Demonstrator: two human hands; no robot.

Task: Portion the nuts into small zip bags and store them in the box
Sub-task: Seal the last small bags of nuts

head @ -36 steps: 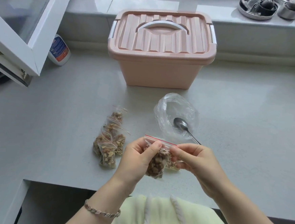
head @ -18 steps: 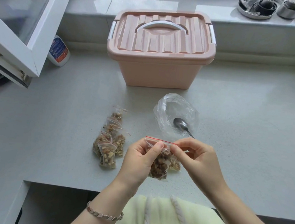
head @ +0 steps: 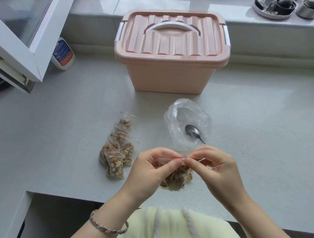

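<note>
Nuts fill a small zip bag [head: 176,176] at the near edge of the grey surface [head: 264,127]. Its red seal strip [head: 170,157] is stretched between a left hand [head: 148,170] and a right hand [head: 218,170], each pinching the strip with thumb and fingertips. To close it well, the pinch should probably travel the whole strip from one end to the other, with the air pressed out and no crumb caught in the track, or the seal may gape. Finished bags [head: 117,151] lie heaped just to the left, and a clear bag [head: 188,113] holding a spoon [head: 193,132] rests just behind the hands. Farther back stands the pink box [head: 172,50], its lid on and yet to be opened.
</note>
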